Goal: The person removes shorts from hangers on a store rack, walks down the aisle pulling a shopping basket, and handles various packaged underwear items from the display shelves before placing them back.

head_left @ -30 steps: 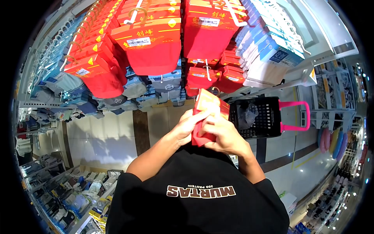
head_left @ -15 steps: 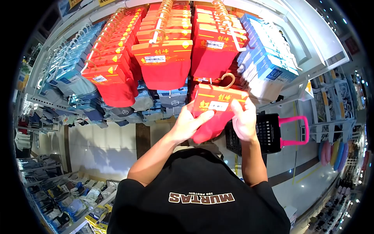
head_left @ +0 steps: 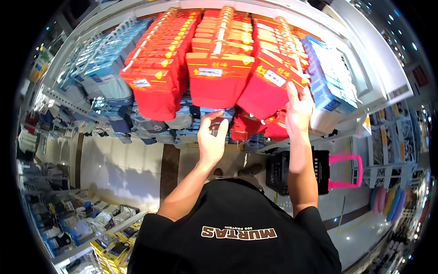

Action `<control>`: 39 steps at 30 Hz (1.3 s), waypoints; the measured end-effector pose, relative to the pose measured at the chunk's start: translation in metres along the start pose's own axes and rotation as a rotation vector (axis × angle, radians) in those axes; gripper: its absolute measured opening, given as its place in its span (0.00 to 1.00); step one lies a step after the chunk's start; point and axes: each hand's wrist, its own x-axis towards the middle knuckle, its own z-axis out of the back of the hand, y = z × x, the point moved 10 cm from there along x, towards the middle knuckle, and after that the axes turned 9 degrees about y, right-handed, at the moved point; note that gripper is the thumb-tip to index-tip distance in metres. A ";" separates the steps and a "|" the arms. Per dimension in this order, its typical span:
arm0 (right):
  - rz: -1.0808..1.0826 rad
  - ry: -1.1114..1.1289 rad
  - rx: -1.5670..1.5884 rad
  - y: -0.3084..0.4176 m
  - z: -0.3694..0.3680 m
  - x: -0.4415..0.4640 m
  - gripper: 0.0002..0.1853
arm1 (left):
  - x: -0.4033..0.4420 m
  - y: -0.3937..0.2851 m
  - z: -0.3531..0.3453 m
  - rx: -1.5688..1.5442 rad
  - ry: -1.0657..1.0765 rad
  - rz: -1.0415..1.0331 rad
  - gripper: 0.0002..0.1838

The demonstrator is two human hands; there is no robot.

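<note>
The right hand (head_left: 299,108) is up at the rightmost of the three red rows, its grip pinching the red pack (head_left: 269,86) by the right side of its card, with the thumb pressed on the front. That pack is at the front of its row, tilted, its lower end swung toward the middle row (head_left: 221,75); the tip of a white prong (head_left: 299,66) shows beside the card (whether the pack's hook sits on the prong, I cannot tell). A white label (head_left: 274,78) is on the card.

The left hand (head_left: 212,139) is below the middle row, its grip spread, thumb and forefinger curved and apart. Its fingertips are just beside the hanging stock, and I cannot tell whether they touch it.

The left row (head_left: 153,86) of red packs hangs next to the middle one. Blue packs (head_left: 102,73) hang beyond it, and blue-and-white packs (head_left: 331,77) hang to the right of the right hand. Lower red packs (head_left: 244,128) hang between the two hands, under the held one.

Below the right forearm, a black basket (head_left: 321,171) with a pink handle (head_left: 357,171) stands on the tiled floor (head_left: 121,160), near the person's shoes (head_left: 251,170).
</note>
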 end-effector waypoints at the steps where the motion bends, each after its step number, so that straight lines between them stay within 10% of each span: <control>1: -0.009 -0.034 -0.061 -0.006 0.005 -0.002 0.18 | 0.000 -0.025 0.012 0.190 -0.074 -0.160 0.17; 6: 0.075 -0.052 -0.414 -0.015 -0.001 -0.035 0.31 | 0.015 -0.115 0.030 0.442 -0.279 -0.558 0.30; 10: 0.184 -0.106 -0.584 -0.003 -0.009 -0.085 0.39 | 0.053 -0.107 0.033 0.206 -0.253 -0.424 0.35; 18: -0.098 0.042 -0.541 -0.056 0.025 -0.150 0.23 | 0.074 -0.079 0.007 -0.301 0.109 -0.118 0.17; 26: -0.234 -0.020 -0.278 -0.071 0.039 -0.160 0.14 | 0.041 -0.117 0.013 -0.362 0.158 -0.367 0.16; 39: 0.000 0.044 -0.353 -0.009 0.013 -0.131 0.21 | -0.034 0.015 -0.056 -0.879 0.233 0.534 0.19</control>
